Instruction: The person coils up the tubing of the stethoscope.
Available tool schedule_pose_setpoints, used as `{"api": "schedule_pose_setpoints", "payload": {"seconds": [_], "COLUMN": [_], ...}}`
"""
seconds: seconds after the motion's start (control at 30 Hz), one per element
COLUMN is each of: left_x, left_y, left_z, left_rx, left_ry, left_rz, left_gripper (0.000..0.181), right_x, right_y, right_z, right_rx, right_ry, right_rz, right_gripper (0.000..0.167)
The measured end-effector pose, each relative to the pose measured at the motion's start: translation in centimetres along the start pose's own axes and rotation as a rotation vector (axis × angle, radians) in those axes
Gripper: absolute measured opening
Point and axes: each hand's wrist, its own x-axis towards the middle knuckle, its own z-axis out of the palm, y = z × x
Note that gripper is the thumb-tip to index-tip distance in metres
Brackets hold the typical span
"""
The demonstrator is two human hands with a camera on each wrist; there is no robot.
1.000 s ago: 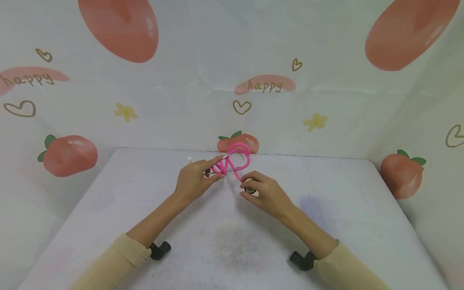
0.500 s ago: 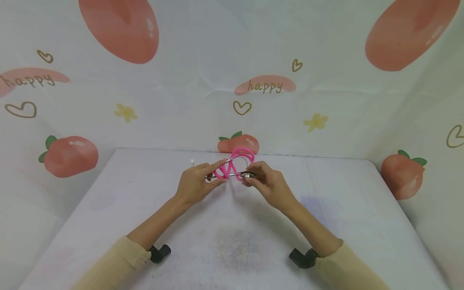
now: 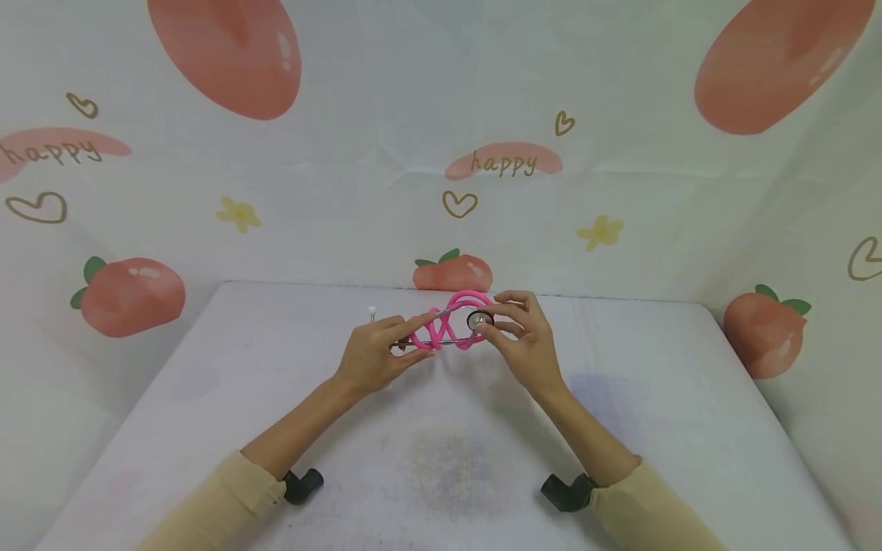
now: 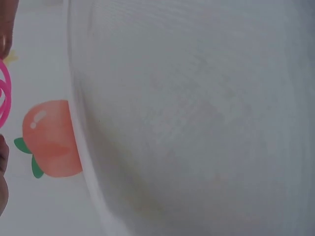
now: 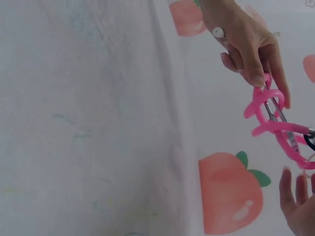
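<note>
Above the far part of the table, both hands are on a stethoscope with pink tubing (image 3: 472, 295). My left hand (image 3: 368, 356) grips its metal ear tubes, with pink tubing wound around them; a white eartip (image 3: 373, 311) sticks up behind that hand. Between thumb and fingers, my right hand (image 3: 530, 348) pinches the round chestpiece (image 3: 478, 320) at the tubing's right-hand loop. In the right wrist view, the metal ear tubes (image 5: 281, 115) run through the pink coils, and the chestpiece (image 5: 310, 139) is cut by the frame edge. Only a pink loop (image 4: 7, 105) shows at the left wrist view's edge.
A white cloth covers the table (image 3: 310, 444), stained in places. Behind it hangs a white backdrop (image 3: 344, 222) printed with peaches, hearts and flowers. Black angled pieces (image 3: 303, 486) sit at both wrists by the sleeves.
My right hand has moved up and away, carrying the chestpiece from below the coil to its right-hand loop. My left hand keeps its grip and has shifted slightly right with the stethoscope.
</note>
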Motion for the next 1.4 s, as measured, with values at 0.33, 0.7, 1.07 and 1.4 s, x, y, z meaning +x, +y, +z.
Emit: {"api": "schedule_pose_setpoints", "payload": {"seconds": [0.33,0.7,1.07,1.4], "left_x": [-0.4,-0.5,-0.6,-0.5], "left_y": [0.3,0.3,0.4,0.5], "left_z": [-0.1,0.4,0.5,0.4], "left_rx": [-0.059,-0.049,-0.050,-0.015], "left_ry": [-0.028,-0.084,-0.102,-0.113], "left_rz": [0.048,0.030,0.023,0.018], "left_gripper": [0.068,0.063,0.062,0.062], "right_x": [-0.2,-0.2,0.0,-0.2], "right_y": [3.5,4.0,4.0,4.1], "right_z": [-0.1,-0.2,0.2,0.6], "right_rx": [0.240,0.304,0.214,0.126], "right_ry": [-0.084,-0.162,-0.111,-0.098], "right_rz": [0.344,0.480,0.672,0.623], "right_gripper": [0.045,0.035,0.044,0.042]}}
